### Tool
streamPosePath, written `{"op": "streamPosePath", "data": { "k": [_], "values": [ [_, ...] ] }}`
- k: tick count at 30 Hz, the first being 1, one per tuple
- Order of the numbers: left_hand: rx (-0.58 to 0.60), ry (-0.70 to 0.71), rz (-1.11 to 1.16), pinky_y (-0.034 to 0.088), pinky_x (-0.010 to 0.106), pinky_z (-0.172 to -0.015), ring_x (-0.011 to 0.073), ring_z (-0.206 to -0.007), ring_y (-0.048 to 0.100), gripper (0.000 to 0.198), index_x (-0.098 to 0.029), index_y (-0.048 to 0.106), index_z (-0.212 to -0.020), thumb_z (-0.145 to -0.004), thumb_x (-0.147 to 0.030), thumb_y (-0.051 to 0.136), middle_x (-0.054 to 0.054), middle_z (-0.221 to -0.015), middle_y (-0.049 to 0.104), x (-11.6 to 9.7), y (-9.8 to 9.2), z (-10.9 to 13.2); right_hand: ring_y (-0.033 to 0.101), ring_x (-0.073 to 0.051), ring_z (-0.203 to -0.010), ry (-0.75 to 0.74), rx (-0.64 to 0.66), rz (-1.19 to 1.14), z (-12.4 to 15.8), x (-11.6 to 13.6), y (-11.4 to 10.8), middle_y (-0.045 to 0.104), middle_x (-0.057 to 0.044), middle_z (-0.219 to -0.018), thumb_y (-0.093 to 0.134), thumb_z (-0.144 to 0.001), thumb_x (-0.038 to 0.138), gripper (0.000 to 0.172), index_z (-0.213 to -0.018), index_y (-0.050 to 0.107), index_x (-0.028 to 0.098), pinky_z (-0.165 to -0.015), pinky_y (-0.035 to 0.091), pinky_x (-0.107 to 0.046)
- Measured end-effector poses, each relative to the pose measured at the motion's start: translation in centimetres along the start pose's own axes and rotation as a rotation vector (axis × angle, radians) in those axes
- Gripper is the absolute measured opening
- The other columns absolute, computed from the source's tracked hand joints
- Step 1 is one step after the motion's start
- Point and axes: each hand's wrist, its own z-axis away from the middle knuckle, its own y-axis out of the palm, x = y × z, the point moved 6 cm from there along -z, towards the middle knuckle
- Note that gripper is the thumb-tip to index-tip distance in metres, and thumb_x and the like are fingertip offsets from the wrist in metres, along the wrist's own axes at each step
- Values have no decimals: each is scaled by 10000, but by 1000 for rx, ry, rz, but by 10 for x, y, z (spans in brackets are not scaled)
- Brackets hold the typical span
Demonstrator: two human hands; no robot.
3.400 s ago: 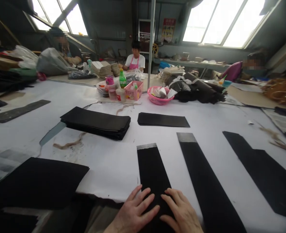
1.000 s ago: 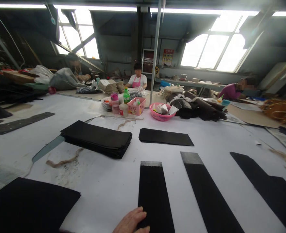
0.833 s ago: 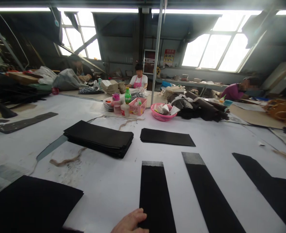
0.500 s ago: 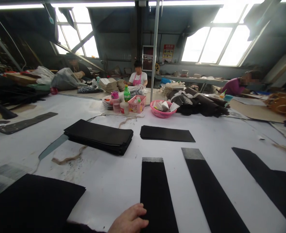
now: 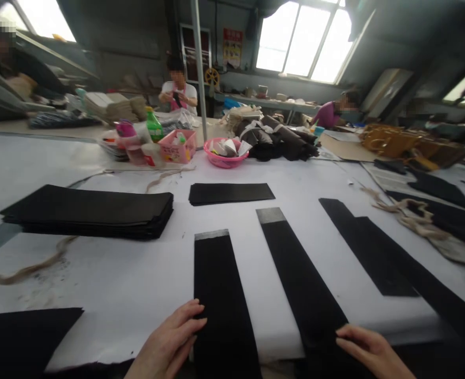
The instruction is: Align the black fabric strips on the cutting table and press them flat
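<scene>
The black strips look pretty matt, can't tell if cloth or leather, while the black stack has a faint smooth sheen, the white table cover looks papery, the pink basin is shiny plastic and the pole smooth metal.

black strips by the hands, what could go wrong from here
The right strip could skew or crease if the right hand, at the strip's right edge, pulls unevenly. The left strip might shift if the left hand, touching its left edge, pushes sideways. Both run to the near edge of the table, so either could perhaps slip off.
</scene>
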Motion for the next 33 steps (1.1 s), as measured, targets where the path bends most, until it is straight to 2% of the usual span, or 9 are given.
{"op": "streamPosePath", "data": {
  "k": [4,10,13,17,23,26,29,31,33],
  "values": [
    [72,-2,-22,465,288,-1031,204,-1269,532,284,-316,626,-1204,-959,-308,481,9,-1359,566,6,2,1,570,-185,-639,123,33,-219,2,0,4,610,-2,-661,764,-670,572,394,-727,676,192,-584,470,-258],
    [153,45,-95,492,284,-999,213,-1236,561,316,-315,611,-1247,-947,-314,511,16,-1366,565,7,0,-2,507,-150,-652,235,59,-456,10,-6,-2,569,11,-686,734,-774,557,401,-739,624,173,-617,408,-250],
    [161,35,-115,491,277,-1005,208,-1241,557,318,-321,608,-1250,-948,-321,508,9,-1366,561,6,1,-3,477,-139,-633,248,84,-527,11,-10,-3,546,14,-679,749,-770,549,414,-730,594,167,-606,388,-248],
    [140,55,-165,518,277,-978,206,-1197,592,309,-321,617,-1232,-946,-361,508,12,-1325,588,2,0,-6,422,-118,-608,192,16,-564,10,-12,-10,488,37,-646,815,-711,518,471,-650,496,176,-573,346,-224],
    [128,118,-240,573,281,-882,203,-1056,664,306,-288,655,-1172,-967,-389,452,41,-1208,652,-15,-5,-21,528,-137,-678,256,56,-758,9,-13,-12,608,0,-749,774,-795,500,360,-789,652,161,-652,417,-238],
    [180,121,-178,574,267,-868,191,-1045,662,291,-276,662,-1149,-976,-334,436,45,-1190,654,-27,-3,-35,563,-151,-726,253,60,-751,7,-5,-16,635,-12,-795,778,-795,493,346,-814,666,166,-689,443,-243],
    [294,90,-12,560,256,-876,179,-1050,646,278,-279,645,-1155,-980,-287,429,39,-1208,632,-43,7,-52,565,-151,-708,205,7,-684,6,11,-28,626,-6,-785,743,-819,519,359,-795,632,179,-674,459,-241],
    [396,56,174,546,245,-877,172,-1034,642,269,-278,637,-1154,-987,-284,426,34,-1189,633,-58,19,-63,564,-150,-682,112,-75,-520,7,29,-41,611,0,-749,690,-865,517,352,-773,617,185,-632,459,-230],
    [494,-21,416,528,247,-896,175,-1033,637,252,-271,640,-1145,-987,-323,450,31,-1151,649,-75,36,-72,594,-167,-721,-60,-187,-235,12,58,-54,630,-9,-768,640,-913,468,300,-790,638,194,-642,474,-229]
  ]
}}
